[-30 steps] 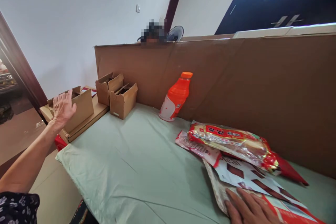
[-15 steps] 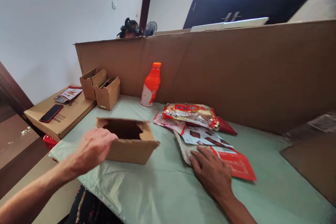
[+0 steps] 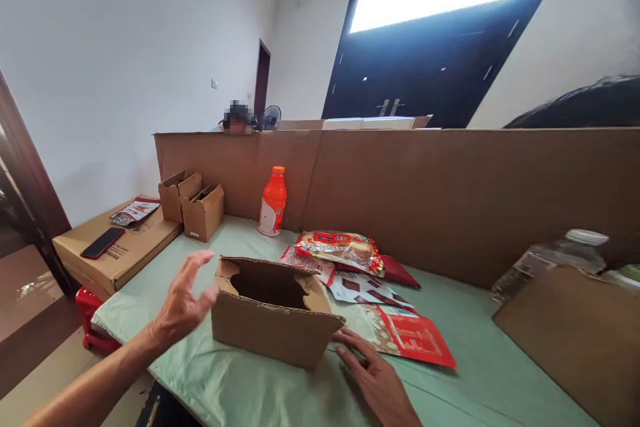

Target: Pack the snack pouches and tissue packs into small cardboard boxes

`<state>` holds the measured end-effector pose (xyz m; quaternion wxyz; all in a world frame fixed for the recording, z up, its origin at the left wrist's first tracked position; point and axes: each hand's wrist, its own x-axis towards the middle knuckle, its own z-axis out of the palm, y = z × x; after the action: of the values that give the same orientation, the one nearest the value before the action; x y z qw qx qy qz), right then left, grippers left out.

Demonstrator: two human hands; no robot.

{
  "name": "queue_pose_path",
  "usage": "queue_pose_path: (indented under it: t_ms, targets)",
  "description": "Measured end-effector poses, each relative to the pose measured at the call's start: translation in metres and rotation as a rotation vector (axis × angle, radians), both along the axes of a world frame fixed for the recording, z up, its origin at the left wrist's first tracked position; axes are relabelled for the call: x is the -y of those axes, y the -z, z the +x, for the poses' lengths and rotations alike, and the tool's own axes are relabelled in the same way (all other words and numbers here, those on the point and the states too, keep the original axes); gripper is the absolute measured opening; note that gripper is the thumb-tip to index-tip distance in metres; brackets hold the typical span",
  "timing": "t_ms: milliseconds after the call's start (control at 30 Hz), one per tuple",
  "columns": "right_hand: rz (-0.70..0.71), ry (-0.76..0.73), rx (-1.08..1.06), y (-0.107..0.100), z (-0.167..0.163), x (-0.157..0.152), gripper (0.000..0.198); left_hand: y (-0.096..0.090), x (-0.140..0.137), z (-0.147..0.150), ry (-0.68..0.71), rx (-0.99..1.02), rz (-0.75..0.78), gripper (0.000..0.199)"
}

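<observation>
An open-topped cardboard box (image 3: 265, 333) stands upright on the green cloth in front of me; its inside is dark. My left hand (image 3: 187, 297) hovers just off the box's left end, thumb and fingers apart, holding nothing. By the lower right corner of the box is my right hand (image 3: 367, 370), fingers stretched out; whether they touch the cardboard I cannot tell. Behind that hand lies a pile of snack packets: a red and cream bag (image 3: 415, 337), a white bag with brown squares (image 3: 370, 290), and a shiny red and gold packet (image 3: 340, 248) on top.
An orange bottle (image 3: 273, 203) stands against a long cardboard wall (image 3: 425, 193). Two small cardboard boxes (image 3: 203, 213) are at the left, beside a large carton (image 3: 120, 267) bearing a phone (image 3: 103, 242) and a pouch (image 3: 135, 210). At the right are a cardboard flap (image 3: 575, 340) and clear plastic container (image 3: 585, 247).
My left hand has let go of the box's rim and opened. The box sits farther right, closer to the packets. My right hand has moved off the bags to the box's right end.
</observation>
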<state>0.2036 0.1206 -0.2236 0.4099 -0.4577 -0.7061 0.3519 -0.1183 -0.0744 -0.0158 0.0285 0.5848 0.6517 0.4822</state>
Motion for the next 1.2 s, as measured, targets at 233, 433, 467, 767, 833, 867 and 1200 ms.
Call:
queue_pose_path:
  t_ms: [233,433,467,767,833,867,1200]
  targets:
    - [0.27,-0.085,0.363,0.014,-0.01,0.009,0.045,0.084,-0.032,-0.029,-0.137,0.212,-0.191,0.036]
    - [0.416,-0.113,0.756,-0.015,-0.019,0.046,0.045,0.126,-0.026,-0.002,-0.051,0.227,-0.285,0.035]
    - [0.433,-0.112,0.79,-0.018,-0.02,0.052,0.045,0.128,-0.023,-0.001,-0.05,0.221,-0.295,0.034]
    - [0.471,-0.007,0.851,-0.043,-0.03,0.086,0.036,0.123,-0.021,-0.001,-0.073,0.112,-0.362,0.036]
    - [0.441,0.001,0.859,-0.045,-0.03,0.091,0.034,0.122,-0.021,0.0,-0.059,0.101,-0.38,0.036]
    - [0.425,0.005,0.865,-0.045,-0.029,0.092,0.033,0.123,-0.021,0.0,-0.049,0.098,-0.39,0.037]
    - [0.371,0.029,0.888,-0.036,-0.019,0.097,0.037,0.131,-0.031,-0.004,0.067,0.061,-0.426,0.034]
